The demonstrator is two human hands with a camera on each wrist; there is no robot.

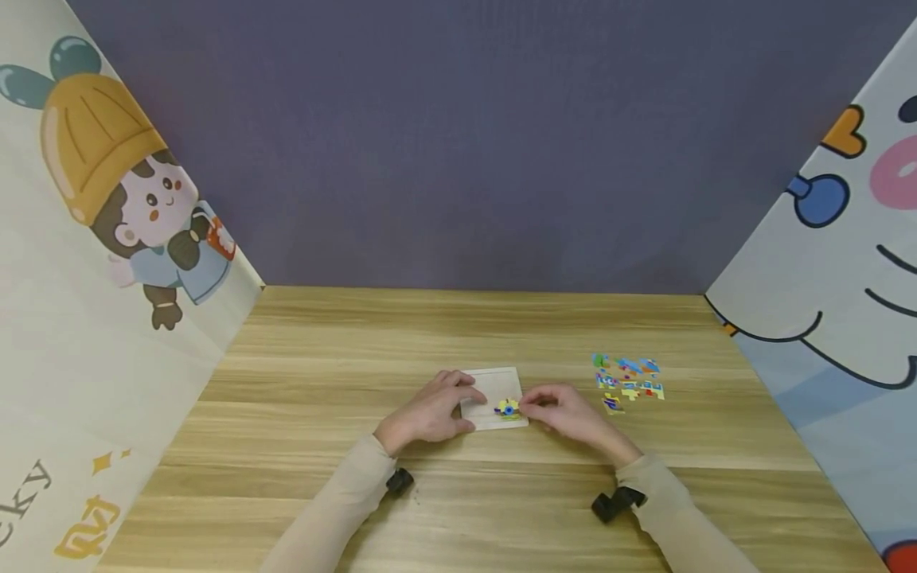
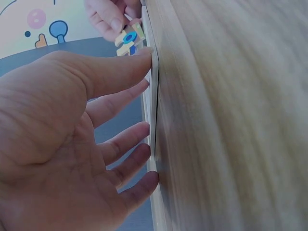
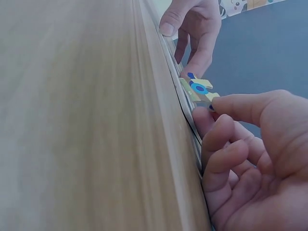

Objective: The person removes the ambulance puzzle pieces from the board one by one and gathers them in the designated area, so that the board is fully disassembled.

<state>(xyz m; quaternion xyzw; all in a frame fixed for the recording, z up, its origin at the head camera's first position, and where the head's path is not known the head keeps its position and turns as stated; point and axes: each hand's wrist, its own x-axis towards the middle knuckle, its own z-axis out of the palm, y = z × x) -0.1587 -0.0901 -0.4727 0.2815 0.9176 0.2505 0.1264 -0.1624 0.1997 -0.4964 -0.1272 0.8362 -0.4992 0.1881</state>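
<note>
A pale, shallow puzzle board (image 1: 494, 382) lies flat on the table between the hands. My left hand (image 1: 434, 406) rests at its left side with spread fingers, the thumb touching the near edge in the left wrist view. My right hand (image 1: 566, 410) pinches a yellow puzzle piece (image 1: 509, 408) with a blue ring print between thumb and index finger, over the board's near right part. In the right wrist view this puzzle piece (image 3: 199, 88) is tilted, its near end hidden by the fingertips. Whether it touches the board I cannot tell.
Several colourful loose puzzle pieces (image 1: 629, 382) lie in rows on the wooden table (image 1: 401, 334), right of the board. A dark panel (image 1: 458, 159) stands along the back. Printed cartoon walls flank both sides.
</note>
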